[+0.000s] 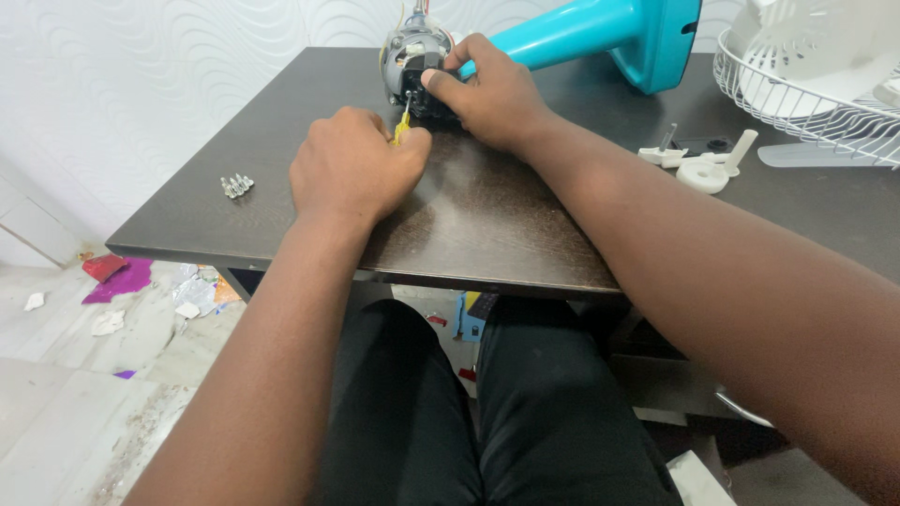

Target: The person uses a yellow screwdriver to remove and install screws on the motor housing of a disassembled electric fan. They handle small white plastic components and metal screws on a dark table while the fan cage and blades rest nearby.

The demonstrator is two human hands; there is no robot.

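A grey metal fan motor lies on the dark brown table, joined to a turquoise fan stand that lies on its side. My right hand grips the motor's black lower part and steadies it. My left hand is closed round a small yellow-handled screwdriver, whose thin shaft points up into the motor housing. The handle is mostly hidden inside my fist.
A few small silver screws lie at the table's left. White plastic fan parts and a white wire fan guard with blades sit at the right. Paper and foil scraps litter the floor on the left. My legs are under the table's front edge.
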